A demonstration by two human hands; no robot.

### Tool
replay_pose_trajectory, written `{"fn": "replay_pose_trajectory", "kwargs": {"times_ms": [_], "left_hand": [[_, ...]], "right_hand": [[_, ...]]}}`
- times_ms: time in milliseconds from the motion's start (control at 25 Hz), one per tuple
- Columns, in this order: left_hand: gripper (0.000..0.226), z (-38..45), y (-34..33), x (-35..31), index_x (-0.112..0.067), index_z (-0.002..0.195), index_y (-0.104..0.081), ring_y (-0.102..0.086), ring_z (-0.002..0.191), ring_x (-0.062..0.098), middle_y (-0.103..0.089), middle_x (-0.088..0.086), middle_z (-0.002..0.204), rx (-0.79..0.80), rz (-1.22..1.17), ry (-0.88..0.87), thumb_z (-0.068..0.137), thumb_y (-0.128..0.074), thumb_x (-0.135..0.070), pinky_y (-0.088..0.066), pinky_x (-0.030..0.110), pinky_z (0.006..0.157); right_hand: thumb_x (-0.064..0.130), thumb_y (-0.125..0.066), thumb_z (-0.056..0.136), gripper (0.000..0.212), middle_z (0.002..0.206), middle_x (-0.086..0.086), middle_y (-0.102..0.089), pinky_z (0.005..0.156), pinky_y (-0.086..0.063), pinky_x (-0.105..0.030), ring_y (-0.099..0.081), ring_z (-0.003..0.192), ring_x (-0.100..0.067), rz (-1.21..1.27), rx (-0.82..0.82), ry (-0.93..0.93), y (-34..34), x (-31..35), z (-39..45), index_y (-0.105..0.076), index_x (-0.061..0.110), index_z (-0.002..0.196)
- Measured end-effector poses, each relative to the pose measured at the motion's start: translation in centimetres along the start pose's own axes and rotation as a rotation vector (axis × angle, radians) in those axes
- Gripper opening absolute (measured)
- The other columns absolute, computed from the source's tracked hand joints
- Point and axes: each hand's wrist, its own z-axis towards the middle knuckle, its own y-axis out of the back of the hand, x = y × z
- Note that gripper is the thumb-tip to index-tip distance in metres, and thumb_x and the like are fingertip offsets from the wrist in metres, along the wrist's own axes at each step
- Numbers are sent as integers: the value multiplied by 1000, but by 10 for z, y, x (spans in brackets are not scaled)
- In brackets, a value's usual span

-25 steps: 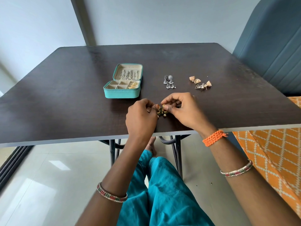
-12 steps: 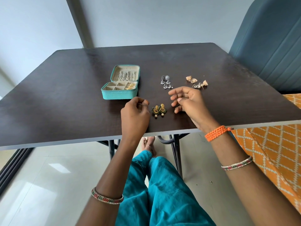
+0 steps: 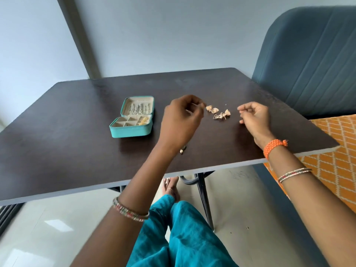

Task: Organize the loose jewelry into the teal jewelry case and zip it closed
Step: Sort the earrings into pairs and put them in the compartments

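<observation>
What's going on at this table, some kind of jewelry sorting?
Yes. A person sits at a dark table with a small teal jewelry case lying open; some pieces are already inside it. Both hands reach over the loose gold earrings: the left hand on their left, the right hand on their right, fingers loosely curled. Neither hand plainly holds anything yet. Another small piece peeks out beside the left wrist. The case is not zipped.

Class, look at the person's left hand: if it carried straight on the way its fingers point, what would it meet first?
Most likely the gold earrings just past the left hand, though its height above the table is unclear.
</observation>
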Motion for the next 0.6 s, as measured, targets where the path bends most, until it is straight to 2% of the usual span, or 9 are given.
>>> {"fn": "replay_pose_trajectory", "kwargs": {"times_ms": [120,200,280,400,520,600], "left_hand": [[14,38,-27,16,-27,90,-70,-64,85,14,-71,-9,86,139,293,-35,87,-56,-23,-54,35,76],[23,59,-45,29,-22,110,-66,-60,102,19,-69,-4,109,265,466,-82,90,-56,-19,-50,36,86],[37,74,-57,40,-17,126,-57,-54,116,24,-60,3,128,345,523,-124,89,-56,-12,-45,35,94],[39,89,-71,50,-12,126,-55,-53,118,27,-59,9,128,381,559,-125,87,-57,-5,-44,34,95],[30,96,-81,59,-9,114,-64,-58,109,32,-66,14,114,391,588,-46,85,-56,-5,-46,35,88],[24,97,-84,66,-10,103,-68,-60,103,36,-67,17,107,380,567,12,82,-55,-8,-50,38,86]], "right_hand": [[-7,-50,79,35,87,-1,-62,75,-46,-28,-59,81,-16,-168,145,163,-6,-9,4,-65,22,91],[-6,-50,83,40,112,-4,-61,92,-43,-29,-56,101,-20,-311,304,283,-10,-12,5,-64,18,112],[0,-52,87,44,132,-6,-55,106,-33,-32,-47,119,-26,-488,413,405,-13,-13,11,-58,19,126],[11,-57,87,34,133,-6,-52,106,-28,-31,-41,125,-26,-559,432,392,-16,-8,19,-64,23,118],[13,-63,82,20,115,-3,-61,95,-34,-26,-48,114,-25,-535,376,379,-17,-6,20,-71,20,98],[15,-66,81,11,106,-2,-64,90,-39,-27,-53,107,-24,-524,353,386,-17,-6,20,-72,18,90]]}}
